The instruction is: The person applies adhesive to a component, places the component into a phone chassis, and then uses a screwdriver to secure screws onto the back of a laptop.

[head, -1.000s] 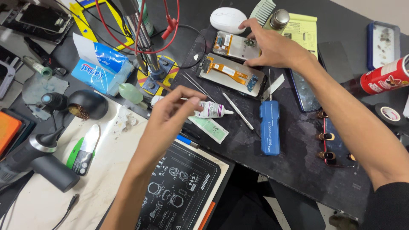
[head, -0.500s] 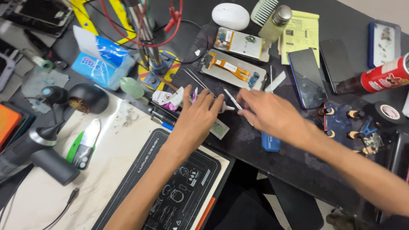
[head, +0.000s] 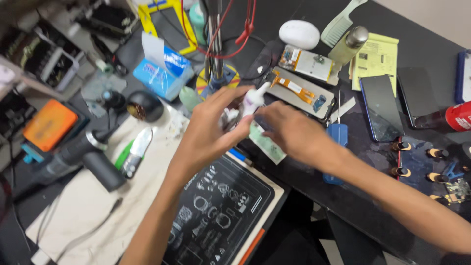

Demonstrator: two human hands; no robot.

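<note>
- A person's left hand (head: pixel 208 130) gripped a small white bottle (head: pixel 251 102) with a pointed nozzle, fingers closed around its body, the nozzle tilted up and to the right above the workbench.
- The right hand (head: pixel 290 131) came in from the right and met the bottle's lower end; whether its fingers gripped the bottle or only touched it could not be told.
- Just beneath both hands lay a pale green paper slip (head: pixel 267 143) at the edge of a black repair mat (head: pixel 216 216) printed with white outlines.
- A blue-handled screwdriver (head: pixel 336 147) lay just right of the right wrist on the dark table (head: pixel 304 191).
- Behind the hands sat an opened phone frame with an orange flex cable (head: pixel 297 91), and farther back a white oval object (head: pixel 299 34) and a pale comb (head: pixel 338 27).
- To the left stood a blue tissue box (head: pixel 164 73), with a grey hot-air gun (head: pixel 83 157) and a green-handled knife (head: pixel 133 152) on the light work surface.
- At right lay a dark phone (head: pixel 380 105) and a yellow paper sheet (head: pixel 378 61).
</note>
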